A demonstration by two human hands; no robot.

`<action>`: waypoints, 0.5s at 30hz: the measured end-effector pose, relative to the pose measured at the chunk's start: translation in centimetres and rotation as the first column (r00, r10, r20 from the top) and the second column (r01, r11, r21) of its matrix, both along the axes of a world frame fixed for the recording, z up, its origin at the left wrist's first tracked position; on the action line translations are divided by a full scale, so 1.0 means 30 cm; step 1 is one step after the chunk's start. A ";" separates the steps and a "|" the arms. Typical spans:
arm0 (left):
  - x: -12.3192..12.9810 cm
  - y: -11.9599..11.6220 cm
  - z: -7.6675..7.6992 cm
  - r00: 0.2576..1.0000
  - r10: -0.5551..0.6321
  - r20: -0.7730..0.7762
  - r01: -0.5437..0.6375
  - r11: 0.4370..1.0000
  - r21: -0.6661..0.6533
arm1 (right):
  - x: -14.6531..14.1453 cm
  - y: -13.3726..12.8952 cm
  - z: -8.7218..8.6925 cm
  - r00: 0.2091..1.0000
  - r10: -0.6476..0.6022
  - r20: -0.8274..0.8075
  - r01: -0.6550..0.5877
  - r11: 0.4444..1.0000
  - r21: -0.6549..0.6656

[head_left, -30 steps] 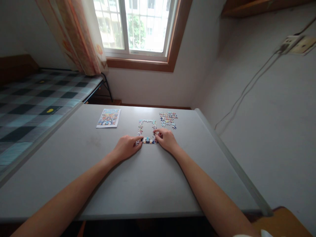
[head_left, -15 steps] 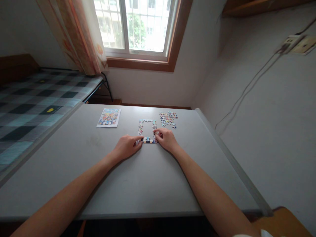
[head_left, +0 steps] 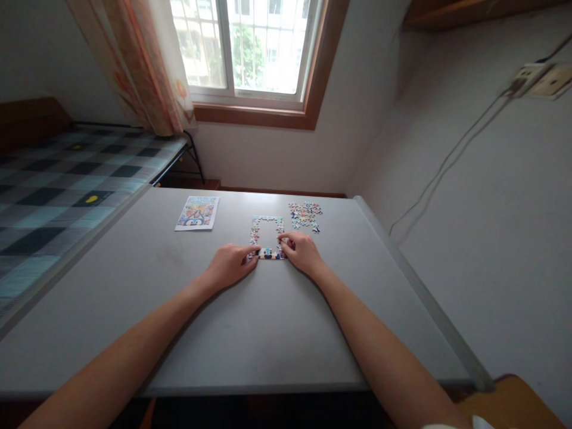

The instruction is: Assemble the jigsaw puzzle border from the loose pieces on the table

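A rectangular frame of joined puzzle pieces (head_left: 267, 219) lies on the grey table (head_left: 232, 333), with its middle bare. My left hand (head_left: 230, 262) rests at the frame's lower left corner, thumb and index finger on the pieces and slightly apart. At the lower right side, my right hand (head_left: 301, 251) touches the frame's edge with bent fingers close together; whatever lies between them is too small to make out. Several loose puzzle pieces (head_left: 305, 214) are heaped just beyond my right hand.
A printed picture card (head_left: 197, 213) lies at the table's back left. Left of the table stands a bed with a checked cover (head_left: 125, 171). A wall with a hanging cable (head_left: 440, 170) rises on the right, and a wooden seat (head_left: 513, 405) shows at the lower right.
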State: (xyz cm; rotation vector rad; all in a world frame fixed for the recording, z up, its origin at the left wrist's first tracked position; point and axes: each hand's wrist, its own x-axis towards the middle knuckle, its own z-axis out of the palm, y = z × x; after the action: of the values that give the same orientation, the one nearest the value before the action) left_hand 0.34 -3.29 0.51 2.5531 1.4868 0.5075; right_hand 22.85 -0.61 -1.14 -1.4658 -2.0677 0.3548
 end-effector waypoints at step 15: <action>0.000 0.002 -0.003 1.000 0.010 -0.008 -0.010 1.000 -0.025 | -0.003 -0.004 0.004 1.000 -0.011 0.004 0.011 1.000 -0.010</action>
State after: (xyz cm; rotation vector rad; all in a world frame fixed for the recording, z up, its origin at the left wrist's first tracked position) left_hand 0.34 -3.22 0.43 2.5327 1.4990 0.4778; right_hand 22.76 -0.74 -1.01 -1.4845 -2.0631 0.3587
